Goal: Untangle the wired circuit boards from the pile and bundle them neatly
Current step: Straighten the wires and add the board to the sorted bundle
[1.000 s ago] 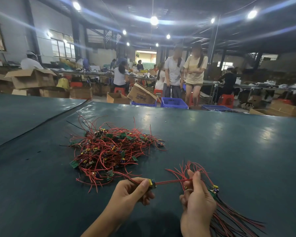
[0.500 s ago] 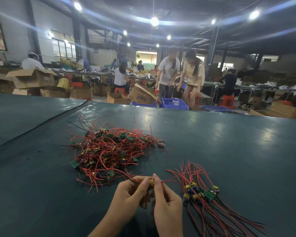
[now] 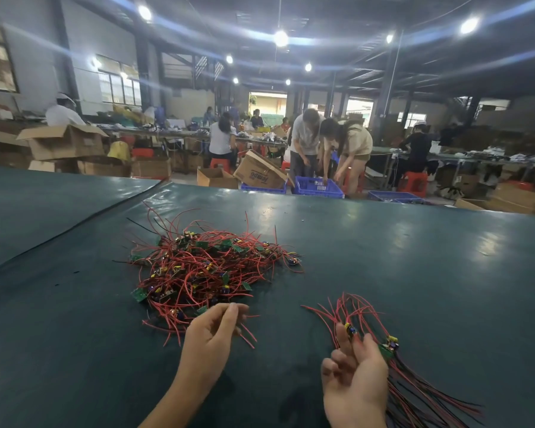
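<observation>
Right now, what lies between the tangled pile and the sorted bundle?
Only bare green table cover, seen in the head view; the tangled pile and sorted bundle lie apart.

Both our forearms come in from the bottom edge. Our left hand (image 3: 212,335) reaches to the near side of the pile (image 3: 210,267), fingers fairly straight and relaxed. Our right hand (image 3: 355,375) sits well right of the pile, palm sorta up, thumb and forefinger pinching a circuit board (image 3: 350,329), other fingers loosely curled.

A dark green tabletop (image 3: 414,257) carries a tangled pile of wired circuit boards (image 3: 204,267) and, well apart, a smaller bundle (image 3: 414,393).
</observation>
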`<state>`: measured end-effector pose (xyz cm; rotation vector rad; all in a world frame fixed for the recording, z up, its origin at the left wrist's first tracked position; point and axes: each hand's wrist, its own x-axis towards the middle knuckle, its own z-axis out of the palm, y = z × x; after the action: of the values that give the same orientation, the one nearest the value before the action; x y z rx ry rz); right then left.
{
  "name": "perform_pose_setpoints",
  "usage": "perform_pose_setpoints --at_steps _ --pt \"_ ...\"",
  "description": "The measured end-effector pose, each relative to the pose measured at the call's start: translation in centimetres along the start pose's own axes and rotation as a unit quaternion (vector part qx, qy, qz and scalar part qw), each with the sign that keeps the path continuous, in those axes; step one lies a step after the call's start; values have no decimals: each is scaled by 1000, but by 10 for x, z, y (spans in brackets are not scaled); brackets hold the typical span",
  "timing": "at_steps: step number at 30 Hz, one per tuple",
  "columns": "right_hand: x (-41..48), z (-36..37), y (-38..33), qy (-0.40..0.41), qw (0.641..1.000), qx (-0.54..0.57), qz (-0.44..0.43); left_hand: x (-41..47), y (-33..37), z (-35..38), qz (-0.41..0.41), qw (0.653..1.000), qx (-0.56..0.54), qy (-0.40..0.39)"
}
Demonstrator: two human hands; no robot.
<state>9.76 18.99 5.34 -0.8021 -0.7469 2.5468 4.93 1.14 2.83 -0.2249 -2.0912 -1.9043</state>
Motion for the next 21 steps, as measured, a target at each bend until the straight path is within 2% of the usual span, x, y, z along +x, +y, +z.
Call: perform_pose_setpoints --at_steps 1,3,5,7,10,12,14,18,21 --pt "0 0 0 7 1000 -1 -6 2 -3 -4 37 996 80 12" --pt "0 0 0 25 999 -7 -37 5 -10 -11 94 966 240 25" --pt "1 0 2 33 997 -28 -67 7 -18 -17 91 927 364 14" --pt "3 -1 7 36 993 -49 -98 8 -24 -22 56 896 441 -11" --pt "-2 2 18 18 986 -82 -144 9 -31 -26 44 884 462 -50" --pt "-5 3 26 14 984 -104 -142 9 -33 -27 45 876 475 -66" --pt "-6 3 33 19 987 -111 -118 9 -33 -27 47 875 477 -69" --pt "-10 3 31 27 994 -93 -59 12 -34 -33 54 880 472 -21" --pt "-12 2 28 -5 998 -52 18 13 -36 -34 37 856 516 -29"
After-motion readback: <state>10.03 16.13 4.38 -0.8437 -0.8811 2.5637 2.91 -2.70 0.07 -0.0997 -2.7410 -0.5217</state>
